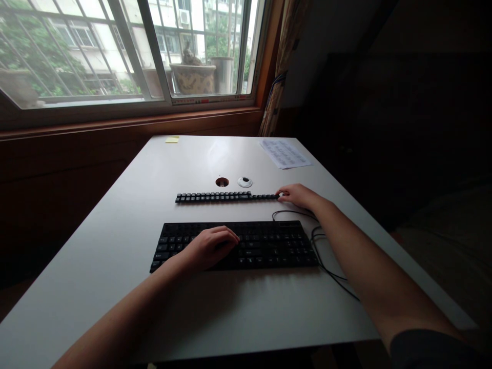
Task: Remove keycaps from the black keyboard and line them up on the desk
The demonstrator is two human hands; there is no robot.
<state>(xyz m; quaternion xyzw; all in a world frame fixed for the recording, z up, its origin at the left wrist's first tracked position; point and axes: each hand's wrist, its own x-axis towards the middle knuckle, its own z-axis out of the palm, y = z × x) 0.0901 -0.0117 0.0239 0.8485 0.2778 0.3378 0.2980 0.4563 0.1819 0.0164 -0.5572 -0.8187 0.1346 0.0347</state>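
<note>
A black computer keyboard (274,252) lies across the front part of the white desk, several of its upper keys hard to make out in the dark. My left hand (215,243) is over its middle, fingers curled and pressed together with their tips down by the keys; whatever may be in them is hidden. Behind the keyboard stretches a long line of loose black keycaps (213,197), two rows deep on the left and single on the right. At its right end my right hand (295,195) is closed in a pinch on a keycap (278,196).
A black cable (295,211) leaves the keyboard's back and loops under my right forearm. Beyond the keycaps are a round desk hole (222,182) and its white cover (245,182). Printed sheets (286,154) lie back right, a yellow sticky note (172,139) back left.
</note>
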